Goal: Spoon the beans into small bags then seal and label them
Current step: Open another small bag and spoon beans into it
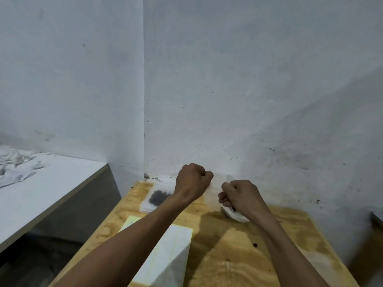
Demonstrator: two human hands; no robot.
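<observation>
Your left hand (193, 181) and right hand (238, 196) each pinch a clear small bag (213, 189) with curled fingers, at twelve o'clock on the table (238, 255). Pull unevenly and it may tear. Bagged beans (158, 197) lie at ten o'clock.

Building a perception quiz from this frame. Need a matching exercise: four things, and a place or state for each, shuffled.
Things:
1. filled bag of beans
2. label sheets
3. clear bag
4. loose bean

Places or states:
A. lying alone on bare wood near the right forearm
B. held up, pinched between left hand and right hand
C. white stack near the table's front, under the left forearm
D. flat at the far left corner, dark contents

Pairs: 1-D, 2-C, 3-B, 4-A
</observation>
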